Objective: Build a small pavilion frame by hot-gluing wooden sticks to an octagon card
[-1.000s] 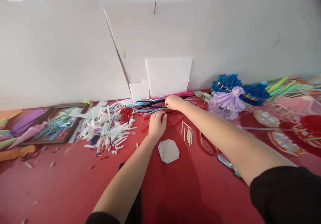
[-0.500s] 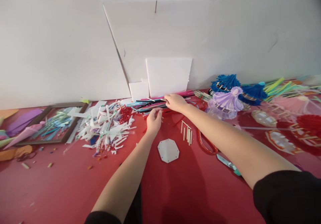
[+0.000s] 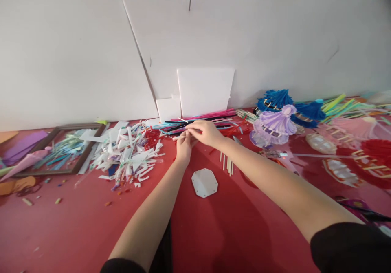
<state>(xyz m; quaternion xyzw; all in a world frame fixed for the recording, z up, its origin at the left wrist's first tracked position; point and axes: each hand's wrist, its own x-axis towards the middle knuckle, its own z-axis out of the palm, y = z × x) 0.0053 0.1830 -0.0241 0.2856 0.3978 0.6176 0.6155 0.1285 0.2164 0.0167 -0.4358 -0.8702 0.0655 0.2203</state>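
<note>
My left hand (image 3: pixel 183 147) and my right hand (image 3: pixel 207 133) meet in front of a heap of fuzzy pipe cleaners (image 3: pixel 224 123) in pink, black, blue and red. The fingers of both are pinched together at the fingertips; anything between them is hidden or too small to name. Nearer to me lies a white octagonal plate (image 3: pixel 204 182) with small holes along its rim. Several short wooden sticks (image 3: pixel 227 165) lie beside my right forearm, which partly covers them.
White scraps (image 3: pixel 126 155) are piled left of my hands, beside a brown frame (image 3: pixel 76 166). To the right stand a purple fuzzy-roofed model (image 3: pixel 275 122) and blue ones (image 3: pixel 276 99). A white square panel (image 3: pixel 205 93) leans on the white board (image 3: pixel 275 40) behind.
My right hand has moved left and toward me, so its fingertips now meet those of my left hand. The right forearm now covers the orange-handled tool and the cutter.
</note>
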